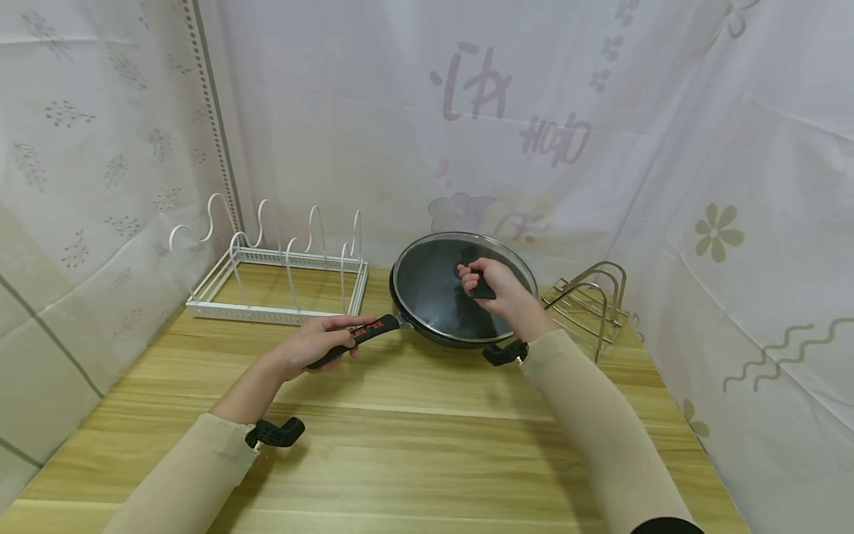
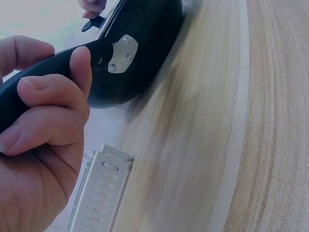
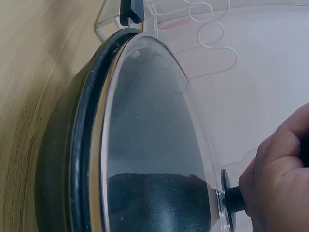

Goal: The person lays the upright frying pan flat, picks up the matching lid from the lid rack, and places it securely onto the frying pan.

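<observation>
A dark frying pan sits at the back middle of the wooden table. My left hand grips its black handle, fingers wrapped round it in the left wrist view. Over the pan lies a round glass lid with a metal rim, close along the pan's rim; a thin tan band shows between the two rims in the right wrist view. The lid's black knob is held in the curled fingers of my right hand.
To the left stands a white rack with tall curved wire dividers. A smaller metal wire rack is right of the pan, near my right forearm. Printed curtains hang behind and at both sides of the table.
</observation>
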The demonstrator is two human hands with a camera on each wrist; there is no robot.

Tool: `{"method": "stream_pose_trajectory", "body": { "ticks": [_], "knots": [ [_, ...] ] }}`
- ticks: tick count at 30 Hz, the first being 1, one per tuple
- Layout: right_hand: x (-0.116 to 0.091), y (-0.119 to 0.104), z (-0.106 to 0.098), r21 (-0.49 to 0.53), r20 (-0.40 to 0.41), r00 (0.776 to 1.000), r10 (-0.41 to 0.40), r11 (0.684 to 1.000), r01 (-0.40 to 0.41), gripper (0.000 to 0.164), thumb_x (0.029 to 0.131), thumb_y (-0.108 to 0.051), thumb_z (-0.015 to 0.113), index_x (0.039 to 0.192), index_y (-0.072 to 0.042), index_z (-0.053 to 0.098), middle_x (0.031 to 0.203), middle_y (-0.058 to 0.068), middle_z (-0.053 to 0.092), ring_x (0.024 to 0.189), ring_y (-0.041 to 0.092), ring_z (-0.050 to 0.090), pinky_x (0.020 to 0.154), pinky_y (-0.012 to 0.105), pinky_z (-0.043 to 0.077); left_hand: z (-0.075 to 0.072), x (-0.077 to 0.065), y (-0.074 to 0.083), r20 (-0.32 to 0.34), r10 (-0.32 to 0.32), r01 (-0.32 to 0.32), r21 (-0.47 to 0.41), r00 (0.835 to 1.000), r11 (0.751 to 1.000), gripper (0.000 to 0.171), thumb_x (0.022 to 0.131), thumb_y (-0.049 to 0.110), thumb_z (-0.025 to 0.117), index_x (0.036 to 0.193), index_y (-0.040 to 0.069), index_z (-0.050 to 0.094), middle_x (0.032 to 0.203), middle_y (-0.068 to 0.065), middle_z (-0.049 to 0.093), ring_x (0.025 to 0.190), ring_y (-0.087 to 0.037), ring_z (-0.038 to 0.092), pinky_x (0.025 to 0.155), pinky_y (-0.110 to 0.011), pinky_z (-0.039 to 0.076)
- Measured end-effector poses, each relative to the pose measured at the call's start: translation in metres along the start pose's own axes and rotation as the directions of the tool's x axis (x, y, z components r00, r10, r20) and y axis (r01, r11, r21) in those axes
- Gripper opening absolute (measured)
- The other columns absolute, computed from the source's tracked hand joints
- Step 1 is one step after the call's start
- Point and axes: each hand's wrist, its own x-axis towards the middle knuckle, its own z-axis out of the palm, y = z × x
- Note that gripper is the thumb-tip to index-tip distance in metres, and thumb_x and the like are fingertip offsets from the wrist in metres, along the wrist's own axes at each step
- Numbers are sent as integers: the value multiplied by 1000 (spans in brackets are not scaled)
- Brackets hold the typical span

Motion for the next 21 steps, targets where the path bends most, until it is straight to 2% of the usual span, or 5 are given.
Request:
{"method": "stream_pose_trajectory", "body": {
  "ticks": [4,10,17,21],
  "knots": [
    [2,1,0,29,0,1000,9,1000,-9,45,118,-13,29,162,-4,28,98,3,45,59,7,37,49,18,41,0,-1,1,1,2,-2,-1,1000,1000,58,105,14,56,164,14,53,98,-13,73,51,-10,43,46,-22,36],
    [6,2,1,45,-9,1000,13,999,-12,32,117,-11,30,147,-2,36,100,4,44,59,7,38,49,18,40,0,0,1,-1,1,-1,-6,1000,1000,58,106,14,56,163,15,54,99,-15,73,50,-10,43,46,-22,36],
    [9,3,2,67,-20,999,33,997,-32,49,117,-12,29,165,-4,26,103,4,43,59,7,38,49,17,40,-1,1,0,-4,-2,2,3,1000,1000,58,105,14,56,163,17,55,99,-15,73,50,-10,43,46,-23,36],
    [10,3,3,76,-18,999,43,996,-41,52,116,-10,29,167,-5,22,105,5,43,60,7,38,49,18,40,-1,1,-1,-3,0,0,3,1000,1000,57,105,14,56,163,16,55,99,-16,73,50,-10,43,46,-23,36]
  ]
}}
